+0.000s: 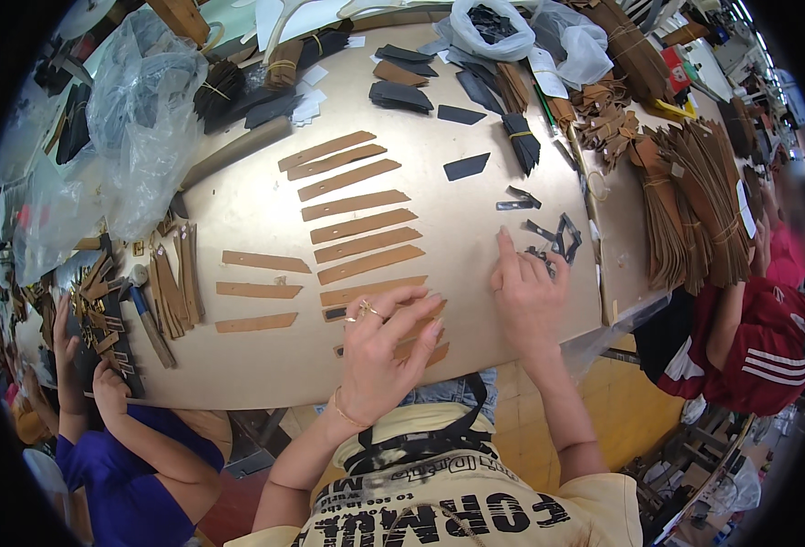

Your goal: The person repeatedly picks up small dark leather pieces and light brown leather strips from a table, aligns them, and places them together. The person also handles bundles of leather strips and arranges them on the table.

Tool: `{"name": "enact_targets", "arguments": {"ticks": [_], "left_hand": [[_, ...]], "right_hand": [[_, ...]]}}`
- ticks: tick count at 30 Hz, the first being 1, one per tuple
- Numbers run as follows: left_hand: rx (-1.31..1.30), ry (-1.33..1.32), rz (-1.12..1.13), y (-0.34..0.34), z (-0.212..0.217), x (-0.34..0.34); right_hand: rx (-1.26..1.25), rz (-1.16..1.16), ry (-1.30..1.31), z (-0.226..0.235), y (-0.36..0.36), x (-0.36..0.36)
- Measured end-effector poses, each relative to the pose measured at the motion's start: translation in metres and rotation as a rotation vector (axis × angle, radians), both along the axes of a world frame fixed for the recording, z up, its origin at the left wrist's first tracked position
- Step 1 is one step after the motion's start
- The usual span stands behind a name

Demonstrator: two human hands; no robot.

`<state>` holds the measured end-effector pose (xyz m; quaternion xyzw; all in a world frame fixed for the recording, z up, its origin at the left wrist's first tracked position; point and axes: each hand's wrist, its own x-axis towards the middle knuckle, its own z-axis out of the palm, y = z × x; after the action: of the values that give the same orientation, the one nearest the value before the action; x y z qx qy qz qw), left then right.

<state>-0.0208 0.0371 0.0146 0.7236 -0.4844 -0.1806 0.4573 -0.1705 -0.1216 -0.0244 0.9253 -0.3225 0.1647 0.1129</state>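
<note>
Brown leather strips (pixel 368 222) with slanted ends lie in a column at the middle of the table. My left hand (pixel 379 351) is over the nearest strips, its fingers apart, and hides part of them. Beside it, a dark little piece (pixel 334 314) lies on the left end of one strip. My right hand (pixel 528 296) is to the right, index finger stretched out and the other fingers loosely bent. It is next to a loose group of small black strips (pixel 562 239); whether its bent fingers touch any of them is hidden.
Three more brown strips (pixel 258 291) lie left of the column. A hammer (pixel 151 326) rests farther left, near a co-worker's hands (pixel 110 387). Black leather pieces (pixel 400 97) and a plastic bag (pixel 489 27) sit at the back. Brown strip bundles (pixel 694 201) fill the right side.
</note>
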Motion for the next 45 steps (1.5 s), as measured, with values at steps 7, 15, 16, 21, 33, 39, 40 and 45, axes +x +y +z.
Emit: {"name": "enact_targets", "arguments": {"ticks": [7,15,16,21,33,39,40,45], "left_hand": [[-0.023,0.248,0.021,0.003,0.0,-0.004],[0.018,1.15,-0.104,0.014,0.014,0.016],[0.047,1.18,-0.107,0.017,0.013,0.02],[0.01,1.254,-0.053,0.037,0.004,0.024],[0.223,0.92,0.215,0.076,0.001,0.029],[0.133,0.754,0.309,0.06,-0.019,0.054],[0.124,0.727,0.323,0.058,-0.022,0.058],[0.227,0.578,0.402,0.05,-0.03,0.065]], "right_hand": [[1.208,-0.116,-0.726,0.031,0.005,-0.008],[1.753,0.079,-0.835,0.062,0.035,0.013],[1.675,0.127,-0.758,0.063,0.038,0.016],[1.503,0.413,-0.556,0.06,0.05,0.023],[1.79,0.133,-0.406,0.038,0.081,0.049],[1.36,0.153,-0.365,0.037,0.074,0.085],[1.348,0.148,-0.359,0.036,0.073,0.089],[1.359,0.06,-0.304,0.026,0.079,0.099]]}}
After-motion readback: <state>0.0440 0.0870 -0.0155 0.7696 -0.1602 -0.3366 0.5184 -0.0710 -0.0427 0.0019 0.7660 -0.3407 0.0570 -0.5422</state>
